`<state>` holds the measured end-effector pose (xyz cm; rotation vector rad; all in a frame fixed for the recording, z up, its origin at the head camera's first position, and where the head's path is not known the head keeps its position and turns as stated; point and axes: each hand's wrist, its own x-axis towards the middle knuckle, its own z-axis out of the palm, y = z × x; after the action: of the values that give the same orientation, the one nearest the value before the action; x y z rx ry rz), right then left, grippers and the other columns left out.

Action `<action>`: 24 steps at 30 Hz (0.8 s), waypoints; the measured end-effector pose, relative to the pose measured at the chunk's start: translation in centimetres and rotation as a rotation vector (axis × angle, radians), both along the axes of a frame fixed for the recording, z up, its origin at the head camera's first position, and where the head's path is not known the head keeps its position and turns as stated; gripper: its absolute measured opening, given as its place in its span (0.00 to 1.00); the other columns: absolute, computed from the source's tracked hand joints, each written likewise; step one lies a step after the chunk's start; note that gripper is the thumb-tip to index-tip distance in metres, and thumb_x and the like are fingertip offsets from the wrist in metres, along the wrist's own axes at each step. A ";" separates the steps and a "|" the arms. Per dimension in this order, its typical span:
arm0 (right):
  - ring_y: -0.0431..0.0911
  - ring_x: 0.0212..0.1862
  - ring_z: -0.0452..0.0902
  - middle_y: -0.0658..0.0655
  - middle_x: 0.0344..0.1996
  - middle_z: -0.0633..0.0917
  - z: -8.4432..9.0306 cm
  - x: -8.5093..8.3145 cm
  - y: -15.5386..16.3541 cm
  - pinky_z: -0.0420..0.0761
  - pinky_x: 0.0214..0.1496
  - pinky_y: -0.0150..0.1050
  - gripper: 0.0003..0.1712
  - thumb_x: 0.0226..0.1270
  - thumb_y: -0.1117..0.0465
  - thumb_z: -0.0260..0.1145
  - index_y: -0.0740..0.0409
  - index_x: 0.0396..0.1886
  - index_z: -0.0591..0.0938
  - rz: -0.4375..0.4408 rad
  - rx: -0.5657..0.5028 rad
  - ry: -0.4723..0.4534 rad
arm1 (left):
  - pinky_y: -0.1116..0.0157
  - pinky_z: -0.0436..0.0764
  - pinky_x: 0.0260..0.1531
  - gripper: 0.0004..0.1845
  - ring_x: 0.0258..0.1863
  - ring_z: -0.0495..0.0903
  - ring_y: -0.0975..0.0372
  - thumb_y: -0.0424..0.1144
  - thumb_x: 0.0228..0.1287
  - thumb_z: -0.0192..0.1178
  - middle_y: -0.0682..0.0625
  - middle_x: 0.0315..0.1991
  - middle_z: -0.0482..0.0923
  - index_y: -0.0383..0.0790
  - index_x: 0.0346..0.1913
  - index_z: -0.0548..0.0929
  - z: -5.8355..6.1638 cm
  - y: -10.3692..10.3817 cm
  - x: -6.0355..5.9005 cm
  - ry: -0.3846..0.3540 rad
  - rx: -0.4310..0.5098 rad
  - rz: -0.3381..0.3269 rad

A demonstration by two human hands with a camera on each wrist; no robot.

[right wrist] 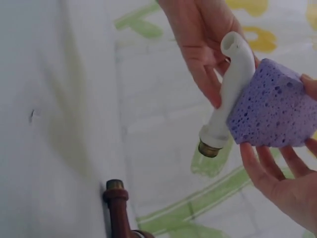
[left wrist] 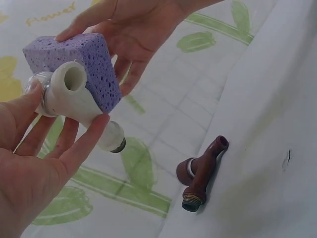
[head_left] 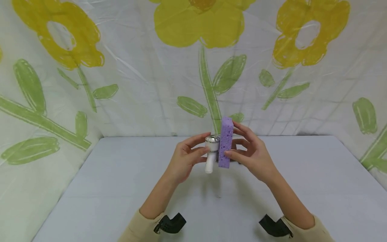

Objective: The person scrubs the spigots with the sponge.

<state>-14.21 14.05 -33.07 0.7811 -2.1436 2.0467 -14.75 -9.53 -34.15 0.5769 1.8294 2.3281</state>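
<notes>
- Nearest the camera, beige sleeves [head_left: 142,228] and black wrist mounts [head_left: 170,224] are seen at the near edge of the bench [head_left: 90,201].
- Above the middle of the bench, clear of its surface, a white tap fitting [head_left: 210,153] is held in the left hand [head_left: 184,161]; its grip is curled round the fitting, thumb on one side, fingers [left wrist: 84,144] on the other, with the open spout end turned toward the wrist camera.
- A purple sponge [head_left: 225,143] is pinched upright in the right hand [head_left: 252,153], thumb on the near face and fingers behind; one broad face is pressed against the side of the white fitting.
- The step in hand is judged to be the wiping of the fitting with the sponge.
- For the next move, the fitting would need to be held firm or turned while the sponge is drawn along its body, so that unwiped sides are reached.
- Further off, toward the far edge, a brown tap [left wrist: 200,173] is left lying on the bench, untouched.
- Behind it, a flower-printed backdrop [head_left: 199,50] is hung.
</notes>
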 end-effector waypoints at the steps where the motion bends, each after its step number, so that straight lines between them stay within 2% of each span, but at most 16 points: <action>1: 0.45 0.54 0.81 0.51 0.68 0.76 0.0 0.0 0.0 0.89 0.53 0.35 0.47 0.66 0.77 0.71 0.54 0.82 0.66 -0.004 -0.001 0.007 | 0.64 0.89 0.42 0.25 0.48 0.87 0.63 0.21 0.74 0.57 0.39 0.64 0.79 0.22 0.72 0.72 0.0 0.0 0.0 0.001 -0.004 -0.002; 6: 0.43 0.56 0.81 0.49 0.67 0.76 -0.1 -0.2 0.2 0.88 0.53 0.32 0.46 0.67 0.79 0.69 0.53 0.82 0.66 -0.052 -0.004 0.021 | 0.62 0.89 0.45 0.25 0.51 0.86 0.61 0.23 0.74 0.58 0.36 0.66 0.78 0.24 0.71 0.73 -0.1 0.0 -0.1 0.007 -0.040 -0.031; 12: 0.44 0.56 0.80 0.51 0.68 0.75 -0.1 0.0 -0.1 0.88 0.54 0.34 0.48 0.66 0.79 0.70 0.52 0.82 0.65 -0.024 -0.021 0.034 | 0.63 0.89 0.43 0.24 0.49 0.86 0.62 0.24 0.77 0.55 0.34 0.67 0.75 0.25 0.72 0.71 0.1 0.1 0.2 -0.001 -0.035 0.003; 18: 0.44 0.56 0.81 0.52 0.67 0.75 0.0 0.2 -0.3 0.88 0.53 0.33 0.48 0.65 0.80 0.70 0.52 0.82 0.66 -0.024 -0.043 0.043 | 0.66 0.88 0.45 0.26 0.48 0.86 0.64 0.26 0.76 0.56 0.40 0.64 0.74 0.27 0.74 0.70 0.1 0.4 0.3 0.006 -0.028 0.009; 24: 0.43 0.55 0.81 0.53 0.66 0.75 0.1 0.3 -0.4 0.88 0.53 0.33 0.49 0.64 0.82 0.69 0.53 0.81 0.66 -0.037 -0.076 0.055 | 0.70 0.87 0.46 0.30 0.47 0.86 0.65 0.19 0.69 0.61 0.45 0.59 0.77 0.28 0.74 0.73 0.2 0.6 0.6 0.003 0.019 0.033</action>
<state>-13.94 13.66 -32.99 0.7721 -2.0233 2.0505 -14.20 -8.89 -33.98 0.5577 1.8331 2.3696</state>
